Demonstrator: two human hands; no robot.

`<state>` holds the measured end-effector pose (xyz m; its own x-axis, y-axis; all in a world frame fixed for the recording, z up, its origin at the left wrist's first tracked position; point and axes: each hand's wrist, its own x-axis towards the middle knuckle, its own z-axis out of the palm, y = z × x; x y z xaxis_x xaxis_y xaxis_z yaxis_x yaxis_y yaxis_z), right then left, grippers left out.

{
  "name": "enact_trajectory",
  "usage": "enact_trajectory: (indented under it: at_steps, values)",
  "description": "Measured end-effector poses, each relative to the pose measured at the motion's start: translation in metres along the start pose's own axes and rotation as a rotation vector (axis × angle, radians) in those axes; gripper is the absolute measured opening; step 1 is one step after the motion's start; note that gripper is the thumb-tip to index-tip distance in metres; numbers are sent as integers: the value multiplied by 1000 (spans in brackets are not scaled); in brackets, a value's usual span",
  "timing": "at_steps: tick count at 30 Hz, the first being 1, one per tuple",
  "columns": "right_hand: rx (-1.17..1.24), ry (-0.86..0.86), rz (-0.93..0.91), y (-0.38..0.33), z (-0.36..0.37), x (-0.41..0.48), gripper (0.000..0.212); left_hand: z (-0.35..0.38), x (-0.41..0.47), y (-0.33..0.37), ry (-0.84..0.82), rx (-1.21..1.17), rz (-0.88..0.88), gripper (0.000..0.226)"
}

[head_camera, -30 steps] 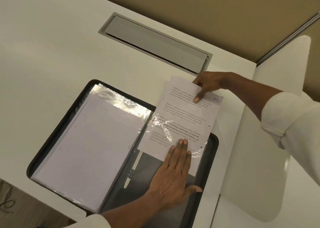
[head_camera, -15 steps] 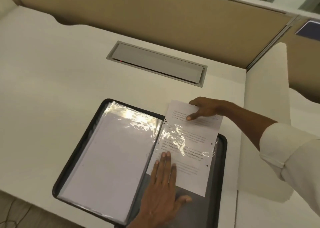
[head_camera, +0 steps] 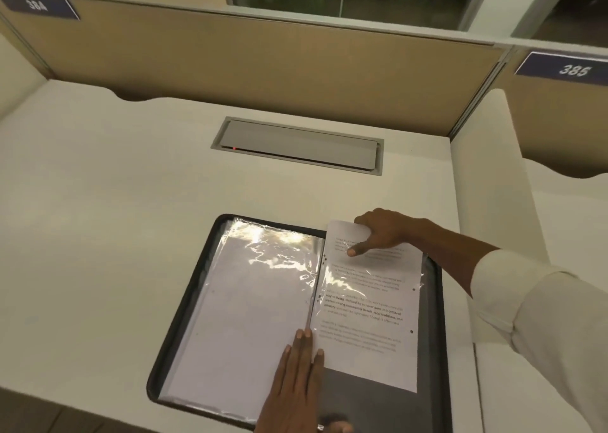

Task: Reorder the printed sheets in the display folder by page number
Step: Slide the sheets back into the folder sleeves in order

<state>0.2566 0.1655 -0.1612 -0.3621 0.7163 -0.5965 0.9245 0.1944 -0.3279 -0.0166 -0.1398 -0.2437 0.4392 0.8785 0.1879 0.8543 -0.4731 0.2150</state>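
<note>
Paper, thin and limp, is what you are working with: the printed sheet point(head_camera: 365, 317) lies on the right half of the open display folder point(head_camera: 368, 406), which sits on the counter point(head_camera: 115, 202). The sheet's top edge pokes out past the folder's far rim. A glossy clear sleeve point(head_camera: 342, 284) covers part of it, but the glare hides where the film's edges run. Your right hand point(head_camera: 381, 232) grips the sheet's top edge, fingers curled round it, with the index finger stretched out onto the print. Your left hand point(head_camera: 296, 386) lies flat near the spine, its fingers point(head_camera: 307, 337) straight and close together, pressing on the sheet's lower left corner and holding nothing. The folder's left half carries a stack of sleeved pages point(head_camera: 256, 301). Expect the sheet to weigh almost nothing and to buckle if you push it from one corner. The film will likely be slippery yet inclined to cling, and it may crease. The top edge near its middle looks like the best place to hold, pinched lightly, so the paper travels straight along its length while your flat hand pins the sleeve. No page number is readable from here.
</note>
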Motion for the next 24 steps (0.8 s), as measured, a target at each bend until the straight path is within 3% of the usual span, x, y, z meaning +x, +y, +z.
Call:
enact_trajectory:
  at_steps: [3,7,11,13,21,24]
  values:
    - [-113,57,14,-8,2,-8,68,10,-9,-7,71,62,74,50]
    - [-85,158,30,-15,10,-8,82,16,-20,-21,56,95,106,74]
    - [-29,154,80,-16,18,-4,78,12,-19,-29,98,88,168,46]
    - [-21,149,100,-15,20,-1,77,11,-19,-32,83,88,178,46]
    - [189,54,87,-11,23,-1,40,-2,-20,-31,-9,111,175,68]
    - [225,106,119,-19,24,-3,61,-4,-21,-30,-60,99,166,72]
